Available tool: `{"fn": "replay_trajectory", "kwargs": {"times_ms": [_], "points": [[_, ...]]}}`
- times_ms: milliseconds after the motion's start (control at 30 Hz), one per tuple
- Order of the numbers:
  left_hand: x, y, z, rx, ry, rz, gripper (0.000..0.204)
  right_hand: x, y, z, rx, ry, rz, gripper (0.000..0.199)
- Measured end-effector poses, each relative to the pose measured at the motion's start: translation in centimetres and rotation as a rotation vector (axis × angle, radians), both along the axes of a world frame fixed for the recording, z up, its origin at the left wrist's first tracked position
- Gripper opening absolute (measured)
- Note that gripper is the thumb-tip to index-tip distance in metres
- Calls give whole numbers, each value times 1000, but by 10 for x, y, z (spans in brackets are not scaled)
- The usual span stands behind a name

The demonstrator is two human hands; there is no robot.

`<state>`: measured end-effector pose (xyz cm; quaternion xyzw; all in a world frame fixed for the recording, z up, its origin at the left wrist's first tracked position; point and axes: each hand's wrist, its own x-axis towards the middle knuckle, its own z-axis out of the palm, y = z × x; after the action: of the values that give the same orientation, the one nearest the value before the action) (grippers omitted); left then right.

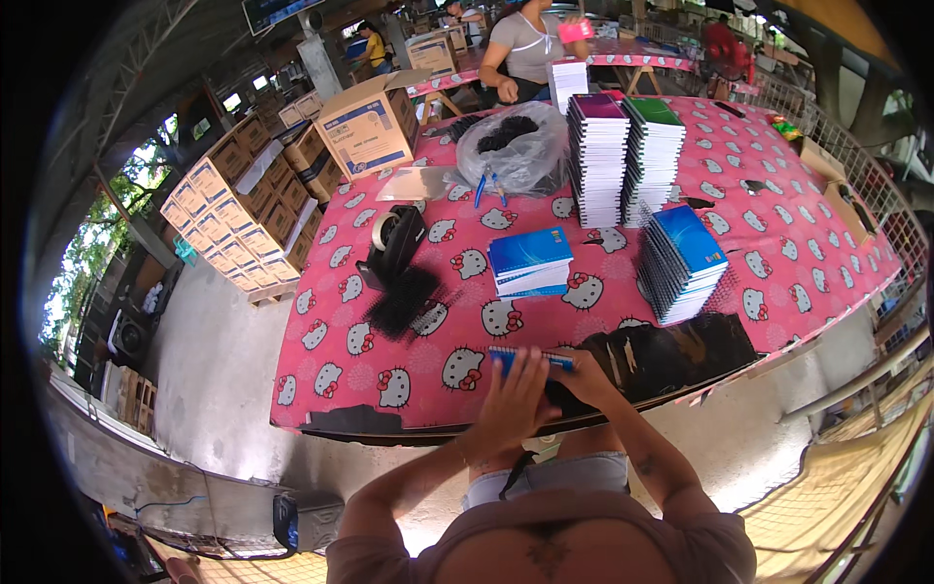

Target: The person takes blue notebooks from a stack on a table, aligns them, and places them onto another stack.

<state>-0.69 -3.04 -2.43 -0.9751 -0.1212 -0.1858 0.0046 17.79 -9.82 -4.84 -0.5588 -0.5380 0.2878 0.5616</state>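
Observation:
At the near table edge I hold a small blue notebook [501, 354] between both hands. My left hand [518, 394] lies over its left part, fingers extended along it. My right hand [589, 378] grips its right end, with the fingertips partly hidden. Ahead of them lies a short stack of blue notebooks [530, 258]. To the right stands a taller stack of blue notebooks [686, 258] with black coils along the edges. A loose pile of black spiral binding coils [404, 302] sits to the left, beside a black tape dispenser [394, 243].
Tall stacks of purple-covered notebooks [597, 156] and green-covered notebooks [650, 156] stand farther back. Blue-handled pliers [491, 185] lie before a clear plastic bag [545, 156] of black coils. Dark torn patches [681, 360] mark the near edge. A cardboard box [365, 131] and a co-worker [525, 49] are beyond.

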Motion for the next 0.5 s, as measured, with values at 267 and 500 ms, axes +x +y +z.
{"fn": "replay_trajectory", "kwargs": {"times_ms": [267,500], "points": [[9,4,19,76,24,11,81,11,11,-23,-89,-57,90,39],[19,7,22,49,20,9,85,5,13,-32,-13,-44,4,32]]}}
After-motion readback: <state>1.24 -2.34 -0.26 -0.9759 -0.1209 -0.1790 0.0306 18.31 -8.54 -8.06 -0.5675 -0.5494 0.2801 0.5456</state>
